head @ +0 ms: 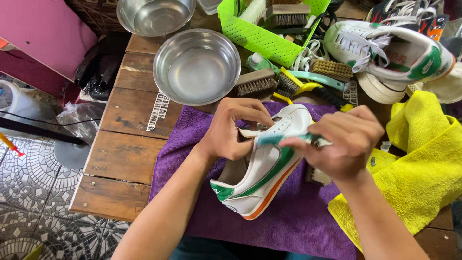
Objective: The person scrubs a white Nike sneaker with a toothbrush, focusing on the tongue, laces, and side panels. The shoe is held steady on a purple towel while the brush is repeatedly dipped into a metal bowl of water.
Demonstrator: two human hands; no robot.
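Sneaker (262, 168) held by left hand (231, 130), brush (288, 138) in right hand (349, 144).

Both forearms are showing bare, no sleeves reaching the wrists; the left hand (230, 129) and right hand (347, 144) are wearing no gloves, rings or watch.

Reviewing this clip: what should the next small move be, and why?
Probably a short brush stroke along the sneaker's side. The left hand grips its opening, steadying it on the purple cloth, and the right hand holds a teal brush against the upper.
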